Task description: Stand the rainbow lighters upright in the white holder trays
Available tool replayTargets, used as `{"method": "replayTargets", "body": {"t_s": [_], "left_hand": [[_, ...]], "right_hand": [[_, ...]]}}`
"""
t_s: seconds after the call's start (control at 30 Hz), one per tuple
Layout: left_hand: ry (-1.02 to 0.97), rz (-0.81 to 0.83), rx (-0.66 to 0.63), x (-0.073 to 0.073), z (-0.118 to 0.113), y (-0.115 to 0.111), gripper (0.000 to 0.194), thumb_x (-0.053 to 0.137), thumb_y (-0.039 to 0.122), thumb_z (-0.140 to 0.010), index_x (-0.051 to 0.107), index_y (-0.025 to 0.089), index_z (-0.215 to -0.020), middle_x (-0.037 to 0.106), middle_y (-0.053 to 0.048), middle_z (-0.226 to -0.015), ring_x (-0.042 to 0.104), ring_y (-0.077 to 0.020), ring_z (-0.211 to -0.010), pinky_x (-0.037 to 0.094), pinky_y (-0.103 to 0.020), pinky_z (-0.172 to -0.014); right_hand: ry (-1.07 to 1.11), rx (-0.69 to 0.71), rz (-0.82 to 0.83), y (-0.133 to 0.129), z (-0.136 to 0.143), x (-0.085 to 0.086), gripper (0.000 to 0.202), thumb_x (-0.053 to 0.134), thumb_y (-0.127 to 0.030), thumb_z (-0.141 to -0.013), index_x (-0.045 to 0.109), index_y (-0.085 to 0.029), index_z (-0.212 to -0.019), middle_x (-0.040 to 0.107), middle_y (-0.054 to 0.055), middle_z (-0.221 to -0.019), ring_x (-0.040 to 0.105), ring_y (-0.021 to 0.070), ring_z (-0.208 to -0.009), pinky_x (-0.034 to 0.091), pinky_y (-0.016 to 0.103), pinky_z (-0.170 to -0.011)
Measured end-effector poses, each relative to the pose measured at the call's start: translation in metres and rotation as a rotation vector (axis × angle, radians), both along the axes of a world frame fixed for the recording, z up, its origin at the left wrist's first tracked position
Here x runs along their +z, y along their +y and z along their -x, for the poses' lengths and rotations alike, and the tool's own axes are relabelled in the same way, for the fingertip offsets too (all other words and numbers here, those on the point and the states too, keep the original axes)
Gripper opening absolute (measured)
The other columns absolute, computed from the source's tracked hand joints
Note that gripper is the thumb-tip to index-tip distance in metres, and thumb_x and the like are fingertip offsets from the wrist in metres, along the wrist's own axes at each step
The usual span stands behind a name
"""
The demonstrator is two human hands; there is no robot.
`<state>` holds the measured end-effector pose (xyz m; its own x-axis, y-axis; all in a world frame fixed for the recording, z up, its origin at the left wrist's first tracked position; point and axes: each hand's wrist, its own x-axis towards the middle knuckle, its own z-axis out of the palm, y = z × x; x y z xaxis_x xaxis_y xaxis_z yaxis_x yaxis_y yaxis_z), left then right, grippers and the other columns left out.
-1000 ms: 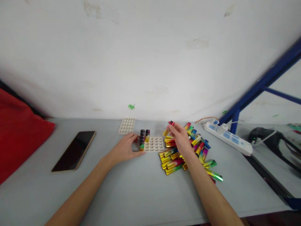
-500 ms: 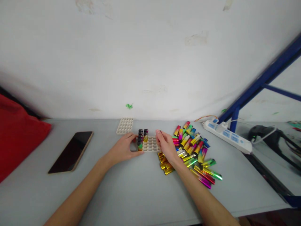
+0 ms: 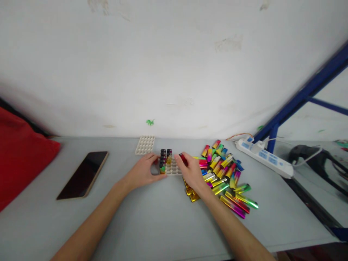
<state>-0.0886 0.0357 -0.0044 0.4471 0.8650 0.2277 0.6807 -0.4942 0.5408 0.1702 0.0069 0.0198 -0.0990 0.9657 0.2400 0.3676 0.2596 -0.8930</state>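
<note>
A pale tray with round hollows (image 3: 174,169) lies on the grey table. Several black-topped lighters (image 3: 163,161) stand upright in a column at its left side, with a yellow one (image 3: 169,156) beside them. My left hand (image 3: 144,170) is curved round the tray's left end, thumb and fingers apart, touching the tray and the lighters' outer side. Over the right part of the tray, my right hand (image 3: 190,169) pinches a dark red lighter (image 3: 183,159), tilted. To the right is a loose heap of shiny coloured lighters (image 3: 223,163), partly behind my right hand.
A second pale tray (image 3: 145,145) lies near the wall. On the left are a dark tablet or phone (image 3: 83,175) and a red cloth (image 3: 24,156). A white power strip (image 3: 265,157) with cables, a blue metal frame (image 3: 299,96) and a black object (image 3: 307,156) are at the right.
My right hand has shifted slightly left over the tray and turned, so the dark red lighter now shows in its fingers. My left hand has stayed at the tray's left end.
</note>
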Motion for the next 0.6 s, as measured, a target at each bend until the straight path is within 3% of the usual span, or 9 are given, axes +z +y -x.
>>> {"method": "replayTargets", "body": {"t_s": [0.2,0.4,0.6], "left_hand": [[-0.006,0.013,0.007,0.001,-0.001,-0.001,0.047,0.095,0.066,-0.090,0.077,0.027,-0.111,0.081,-0.008,-0.113,0.076,-0.0346,-0.105,0.066,-0.047,-0.102],[-0.002,0.010,0.005,0.000,-0.001,-0.002,0.044,0.096,0.061,-0.089,0.075,0.027,-0.108,0.081,-0.008,-0.114,0.076,-0.0352,-0.108,0.064,-0.047,-0.105],[0.008,0.008,-0.004,-0.001,-0.001,-0.002,0.046,0.096,0.063,-0.091,0.076,0.026,-0.109,0.081,-0.009,-0.116,0.075,-0.0349,-0.109,0.063,-0.046,-0.103]], "right_hand": [[-0.123,0.065,-0.206,0.001,-0.002,-0.006,0.040,0.053,-0.056,-0.125,0.062,-0.030,-0.096,0.074,0.008,-0.103,0.072,0.0277,-0.099,0.060,0.039,-0.092],[-0.281,0.122,-0.166,0.006,-0.008,-0.018,0.039,0.064,-0.048,-0.127,0.065,-0.029,-0.093,0.075,0.004,-0.087,0.075,0.0269,-0.086,0.056,0.036,-0.085],[-0.442,0.212,-0.174,0.009,-0.006,-0.014,0.012,0.071,-0.031,-0.126,0.075,-0.024,-0.118,0.088,0.011,-0.117,0.084,0.0288,-0.108,0.061,0.036,-0.095]]}}
